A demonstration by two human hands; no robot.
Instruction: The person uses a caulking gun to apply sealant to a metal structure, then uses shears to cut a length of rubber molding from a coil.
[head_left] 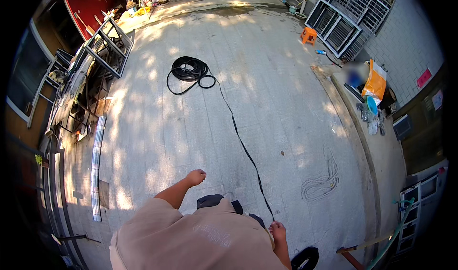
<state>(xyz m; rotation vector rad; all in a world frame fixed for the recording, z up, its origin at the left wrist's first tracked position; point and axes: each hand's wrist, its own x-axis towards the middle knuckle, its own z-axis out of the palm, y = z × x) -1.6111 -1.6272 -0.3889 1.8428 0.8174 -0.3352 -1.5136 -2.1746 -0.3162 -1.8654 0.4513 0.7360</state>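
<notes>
My right hand (pixel 277 230), low beside my body, is closed on a flat black hose (pixel 248 158). From there the hose runs taut and slightly twisted away across the paving to a large black coil (pixel 189 69), with a loose loop lying at the coil's right side. Part of another black coil (pixel 305 259) shows by my right forearm at the bottom edge; whether it joins the hose in my hand is hidden. My left hand (pixel 196 177) hangs in front of me with its fingers curled in, nothing visible in them, well apart from the hose.
Pale rope (pixel 320 186) lies looped on the paving at right. Along the left lie a long striped bundle (pixel 98 169) and metal frames (pixel 110 48). An orange stool (pixel 308 36) and window grilles (pixel 338 24) stand far right, with a blue basin (pixel 371 105) nearer.
</notes>
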